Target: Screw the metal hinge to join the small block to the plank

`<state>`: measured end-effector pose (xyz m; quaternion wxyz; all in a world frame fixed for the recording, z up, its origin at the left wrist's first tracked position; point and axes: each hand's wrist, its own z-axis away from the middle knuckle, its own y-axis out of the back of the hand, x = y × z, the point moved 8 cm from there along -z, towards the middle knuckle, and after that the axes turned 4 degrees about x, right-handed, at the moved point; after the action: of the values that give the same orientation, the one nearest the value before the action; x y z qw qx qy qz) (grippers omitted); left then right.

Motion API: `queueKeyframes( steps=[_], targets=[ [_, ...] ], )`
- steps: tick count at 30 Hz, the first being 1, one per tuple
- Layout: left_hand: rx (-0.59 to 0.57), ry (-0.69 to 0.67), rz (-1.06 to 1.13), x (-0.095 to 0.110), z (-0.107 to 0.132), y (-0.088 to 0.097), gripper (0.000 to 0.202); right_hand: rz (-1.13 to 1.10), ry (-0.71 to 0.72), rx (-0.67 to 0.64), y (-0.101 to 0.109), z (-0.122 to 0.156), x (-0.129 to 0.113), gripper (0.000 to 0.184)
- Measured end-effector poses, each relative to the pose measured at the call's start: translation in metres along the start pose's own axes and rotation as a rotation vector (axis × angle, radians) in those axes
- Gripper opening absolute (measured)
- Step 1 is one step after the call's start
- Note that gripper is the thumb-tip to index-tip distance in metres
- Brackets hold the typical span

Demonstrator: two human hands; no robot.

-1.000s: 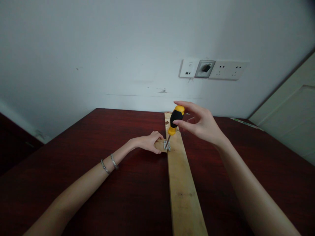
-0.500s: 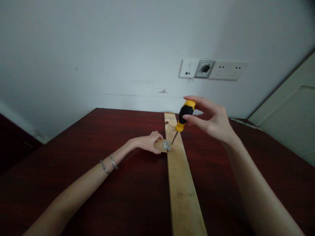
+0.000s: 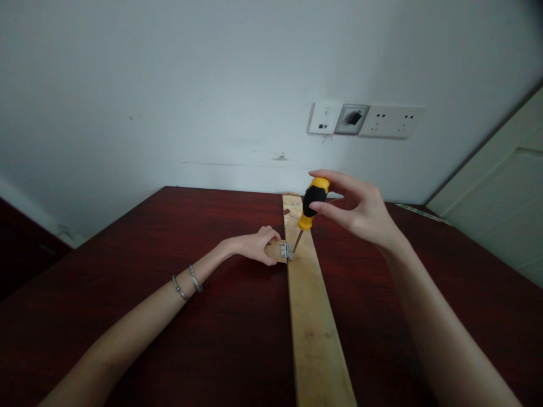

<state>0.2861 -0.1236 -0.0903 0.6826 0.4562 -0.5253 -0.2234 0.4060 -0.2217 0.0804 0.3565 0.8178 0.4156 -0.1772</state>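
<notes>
My right hand (image 3: 360,209) grips a yellow and black screwdriver (image 3: 315,196) by its handle, thumb on the near side. The shaft slants down to the left, its tip close by the right leaf of a small metal hinge (image 3: 289,251); whether it touches a screw I cannot tell. That hinge spans a long wooden board (image 3: 311,305) and a short wooden piece (image 3: 275,251) butted against the board's left edge. Around the short piece my left hand (image 3: 257,246) is closed, thumb nearer me and fingers on the far side.
The dark red tabletop (image 3: 203,350) runs back to a white wall (image 3: 212,85). On the wall are sockets (image 3: 390,121) with a black plug (image 3: 354,117). A thin pale strip (image 3: 422,213) lies at the back right, near a pale door (image 3: 504,169).
My right hand has moved the screwdriver slightly left and down, so its tip is nearer the hinge. The left hand and both wooden pieces stay in place.
</notes>
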Motion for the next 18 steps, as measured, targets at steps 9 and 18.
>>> queueKeyframes(
  steps=[9, 18],
  targets=[
    [0.002, -0.007, -0.006, -0.0040, -0.0013, -0.0019, 0.062, 0.001, 0.009, -0.017, -0.0051, 0.0007, -0.0014, 0.045],
    [0.000, -0.008, -0.001, -0.0030, -0.0009, -0.0009, 0.061, 0.017, 0.011, -0.027, -0.0062, 0.0011, -0.0017, 0.045]
  ],
)
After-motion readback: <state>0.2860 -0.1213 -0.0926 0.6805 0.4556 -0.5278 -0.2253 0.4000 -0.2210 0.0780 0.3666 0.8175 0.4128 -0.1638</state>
